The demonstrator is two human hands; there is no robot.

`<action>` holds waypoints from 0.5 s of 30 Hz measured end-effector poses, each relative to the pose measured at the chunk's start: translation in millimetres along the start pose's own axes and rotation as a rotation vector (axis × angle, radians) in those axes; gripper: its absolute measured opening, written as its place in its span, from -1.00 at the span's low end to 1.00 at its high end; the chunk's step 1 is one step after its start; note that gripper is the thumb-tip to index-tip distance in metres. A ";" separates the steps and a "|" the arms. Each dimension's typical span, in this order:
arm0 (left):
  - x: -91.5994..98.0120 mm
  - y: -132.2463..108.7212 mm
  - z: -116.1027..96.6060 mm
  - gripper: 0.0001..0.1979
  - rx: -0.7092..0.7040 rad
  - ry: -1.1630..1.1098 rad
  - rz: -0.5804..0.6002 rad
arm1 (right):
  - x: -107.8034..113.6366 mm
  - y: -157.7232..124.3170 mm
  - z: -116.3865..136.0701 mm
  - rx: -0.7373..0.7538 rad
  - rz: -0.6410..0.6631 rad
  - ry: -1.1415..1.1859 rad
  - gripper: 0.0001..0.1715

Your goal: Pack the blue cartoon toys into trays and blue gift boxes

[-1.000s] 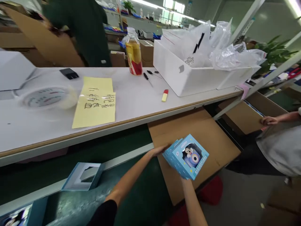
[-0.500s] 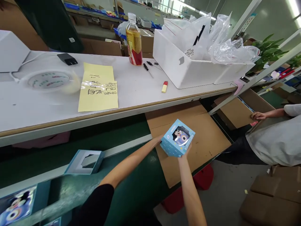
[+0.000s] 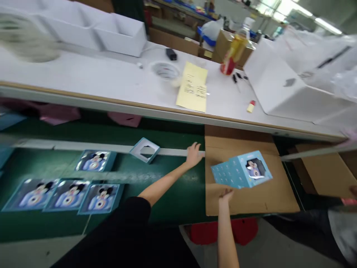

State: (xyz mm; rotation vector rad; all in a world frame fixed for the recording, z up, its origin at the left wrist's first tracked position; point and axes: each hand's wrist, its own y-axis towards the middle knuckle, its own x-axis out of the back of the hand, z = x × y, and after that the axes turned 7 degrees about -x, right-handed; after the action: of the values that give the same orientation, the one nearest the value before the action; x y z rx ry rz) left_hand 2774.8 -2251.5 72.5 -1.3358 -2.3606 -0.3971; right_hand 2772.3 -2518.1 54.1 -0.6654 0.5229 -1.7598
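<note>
A light-blue gift box (image 3: 244,172) with a cartoon mouse in its front window lies tilted over the cardboard sheet (image 3: 251,206). Its patterned side stretches to the left. At that side's lower edge my right hand (image 3: 226,195) is closed, its fingers apparently pinching the box; the grip is partly blurred. My left hand (image 3: 194,154) is off the box, fingers apart, just beside the cardboard's left edge. To its left, a blue lid frame with a cut-out window (image 3: 153,150) rests on the green surface.
Several windowed mouse boxes (image 3: 102,199) lie to the left on the green bench (image 3: 156,175). Along the back shelf stand a tape roll (image 3: 165,70), a yellow note (image 3: 192,87), a drink bottle (image 3: 235,48) and a white foam bin (image 3: 292,95). Another person's sleeve (image 3: 344,230) shows at right.
My left hand has let go of the blue box and moved left of it. The box now rests lower over the cardboard, right hand at its edge. The view has turned left.
</note>
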 end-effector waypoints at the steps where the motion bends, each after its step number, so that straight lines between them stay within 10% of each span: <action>1: 37.0 -19.2 26.8 -0.40 0.053 0.044 -0.084 | -7.3 -15.1 -26.3 -0.053 -0.007 -0.039 -0.57; 4: 132.9 -82.2 98.5 -0.45 0.318 0.149 -0.235 | -50.7 -70.5 -105.1 -0.170 0.060 -0.161 -0.67; 8: 204.3 -139.9 140.8 -0.86 0.470 0.029 -0.215 | -135.2 -138.4 -175.9 -0.219 0.330 -0.262 -0.52; 15: 299.4 -213.6 150.3 -0.85 0.599 -0.774 -0.237 | -242.1 -221.2 -183.3 -0.095 0.851 -0.216 -0.05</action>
State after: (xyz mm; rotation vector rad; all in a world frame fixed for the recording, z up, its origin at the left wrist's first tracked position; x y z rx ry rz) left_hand 2421.3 -2070.2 70.6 -1.0105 -2.8850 0.8660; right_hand 2543.9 -2221.9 19.4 -0.5692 0.6225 -0.8601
